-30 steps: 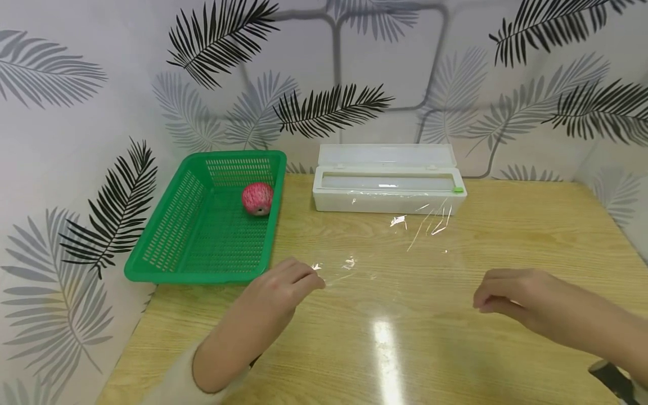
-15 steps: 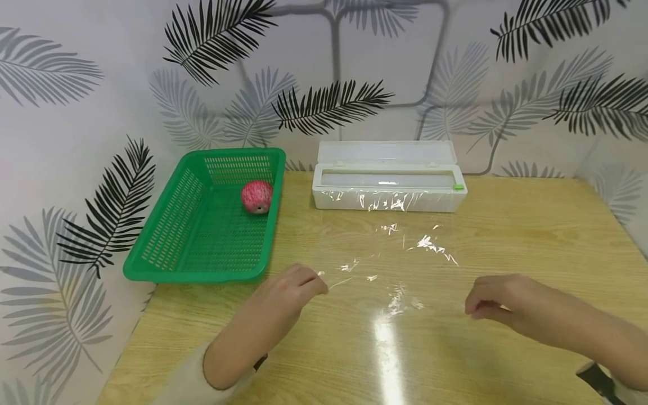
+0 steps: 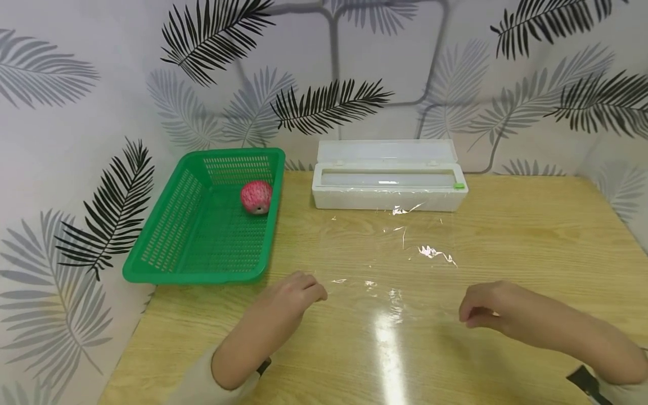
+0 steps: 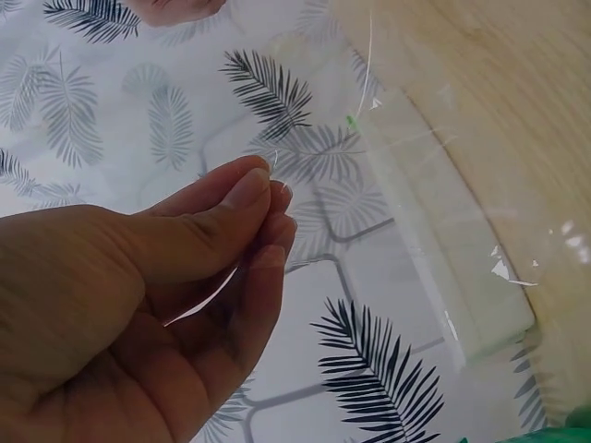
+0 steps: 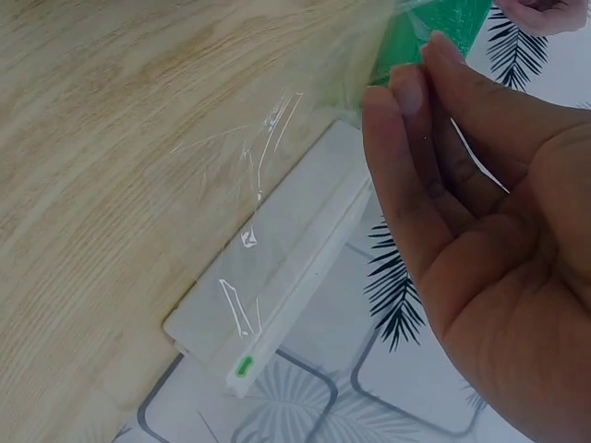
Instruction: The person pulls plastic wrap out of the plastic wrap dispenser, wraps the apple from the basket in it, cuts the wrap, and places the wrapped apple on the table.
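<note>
Clear plastic wrap (image 3: 427, 251) stretches from the white wrap dispenser box (image 3: 390, 199) toward me, over the wooden table. Its near left corner is pinched between the thumb and fingers of my left hand (image 3: 291, 298); in the left wrist view the film's edge shows at the fingertips (image 4: 259, 175). My right hand (image 3: 501, 306) pinches the film's near right corner, thumb against fingers, as the right wrist view shows. The box's lid (image 3: 387, 152) stands raised, and a green slider (image 3: 458, 185) sits at the right end of the box.
A green plastic basket (image 3: 202, 275) stands at the left, with a red apple (image 3: 256, 197) inside against its right wall. Behind the table (image 3: 547, 225) rises a wall covering (image 3: 385, 56) with a leaf print.
Both hands have come slightly nearer to me, the right one also a little leftward. Glints on the plastic wrap have shifted as it moved. Box and basket stay put.
</note>
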A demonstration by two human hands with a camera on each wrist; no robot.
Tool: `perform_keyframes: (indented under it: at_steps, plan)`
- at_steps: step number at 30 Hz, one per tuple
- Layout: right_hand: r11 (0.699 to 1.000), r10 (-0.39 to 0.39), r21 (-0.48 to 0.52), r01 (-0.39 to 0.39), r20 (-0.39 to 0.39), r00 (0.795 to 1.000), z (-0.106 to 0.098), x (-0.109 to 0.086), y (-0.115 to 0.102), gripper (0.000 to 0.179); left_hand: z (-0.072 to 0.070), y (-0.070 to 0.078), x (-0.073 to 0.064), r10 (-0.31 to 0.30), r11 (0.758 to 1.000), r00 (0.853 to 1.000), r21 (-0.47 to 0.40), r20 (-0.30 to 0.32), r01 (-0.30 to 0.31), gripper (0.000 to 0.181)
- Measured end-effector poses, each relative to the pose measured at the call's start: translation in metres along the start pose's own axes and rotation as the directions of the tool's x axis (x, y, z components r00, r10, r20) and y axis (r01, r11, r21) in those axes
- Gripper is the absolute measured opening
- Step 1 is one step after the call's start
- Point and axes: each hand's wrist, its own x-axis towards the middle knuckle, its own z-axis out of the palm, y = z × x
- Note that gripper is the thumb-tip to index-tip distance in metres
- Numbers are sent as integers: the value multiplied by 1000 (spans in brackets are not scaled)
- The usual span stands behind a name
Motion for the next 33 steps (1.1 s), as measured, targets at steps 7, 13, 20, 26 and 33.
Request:
perform_keyframes:
  at_steps: [7, 13, 20, 26, 33]
  plan:
    - [996, 63, 52, -67, 75, 995, 8, -2, 5, 19, 12, -5, -4, -13, 999, 998, -30, 61, 15, 34]
    - [988, 111, 90, -123, 127, 986, 20, -4, 10, 15, 25, -9, -11, -8, 1000, 997, -28, 70, 10, 31]
    - [979, 108, 150, -134, 170, 980, 33, -6, 19, 12, 37, -12, -16, -4, 1000, 997, -31, 77, 6, 23]
    - [980, 92, 156, -120, 175, 980, 40, -8, 24, 14, 43, -11, -18, -12, 999, 994, -32, 109, 16, 19]
    - [971, 130, 165, -170, 228, 965, 49, -10, 28, 11, 51, -11, -22, -1, 998, 993, -64, 115, 9, 11]
